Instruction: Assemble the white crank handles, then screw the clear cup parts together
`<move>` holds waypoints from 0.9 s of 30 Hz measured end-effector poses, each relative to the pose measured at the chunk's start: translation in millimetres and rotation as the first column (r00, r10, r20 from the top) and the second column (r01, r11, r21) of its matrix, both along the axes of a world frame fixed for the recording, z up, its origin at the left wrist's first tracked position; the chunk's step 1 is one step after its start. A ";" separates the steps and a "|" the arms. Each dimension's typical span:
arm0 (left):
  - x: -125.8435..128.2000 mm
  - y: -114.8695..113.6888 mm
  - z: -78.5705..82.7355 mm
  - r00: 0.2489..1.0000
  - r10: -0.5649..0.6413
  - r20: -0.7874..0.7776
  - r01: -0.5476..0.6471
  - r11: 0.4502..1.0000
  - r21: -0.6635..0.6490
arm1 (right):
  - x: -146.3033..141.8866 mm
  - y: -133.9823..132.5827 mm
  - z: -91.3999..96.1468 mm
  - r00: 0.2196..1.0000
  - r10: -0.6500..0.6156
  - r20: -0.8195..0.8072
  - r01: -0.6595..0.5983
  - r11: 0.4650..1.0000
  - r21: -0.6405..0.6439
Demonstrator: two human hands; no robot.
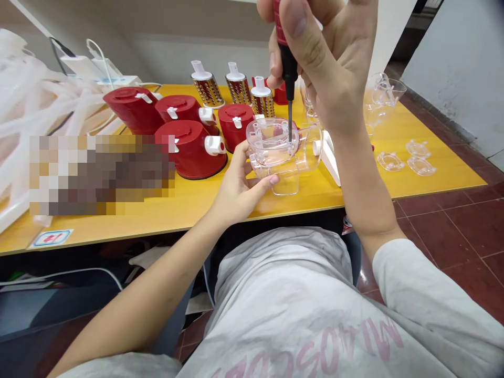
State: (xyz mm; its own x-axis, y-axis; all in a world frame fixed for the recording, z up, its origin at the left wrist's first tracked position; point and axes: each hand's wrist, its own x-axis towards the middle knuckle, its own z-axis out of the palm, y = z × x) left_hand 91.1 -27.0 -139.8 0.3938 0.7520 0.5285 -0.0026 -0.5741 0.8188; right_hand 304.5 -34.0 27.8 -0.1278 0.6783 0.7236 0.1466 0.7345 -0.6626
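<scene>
My left hand (238, 186) grips a clear plastic housing (281, 152) from the left side, holding it just above the front edge of the yellow table (197, 202). My right hand (326, 63) is closed round a screwdriver (286, 63) with a red and black handle, held upright. Its metal tip points down into the top of the clear housing.
Several red dome-shaped bases (189, 147) with white knobs stand on the table to the left. Three metal grater drums (235, 86) stand behind them. Clear plastic parts (405, 160) lie at the right, and white plastic pieces (31, 100) are piled at the far left.
</scene>
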 end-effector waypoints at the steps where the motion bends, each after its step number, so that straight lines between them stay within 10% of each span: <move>1: 0.0 0.3 -0.3 1.000 -0.006 0.005 0.006 1.000 0.001 | 1.1 -0.5 1.6 0.999 0.001 0.037 -0.001 1.000 -0.007; 10: -0.7 7.9 -7.9 1.000 -0.007 0.022 0.006 0.998 0.060 | -27.1 16.6 -7.4 0.909 0.230 -0.347 -0.141 0.955 0.262; 19: -0.7 6.6 -6.7 1.000 -0.014 0.014 0.013 0.998 0.068 | -9.4 -2.8 0.8 0.989 0.023 -0.148 -0.003 0.991 0.133; 27: -0.3 6.4 -6.6 1.000 0.006 0.000 -0.006 0.997 0.081 | -13.6 -10.8 1.7 0.980 0.139 -0.143 -0.126 0.987 0.097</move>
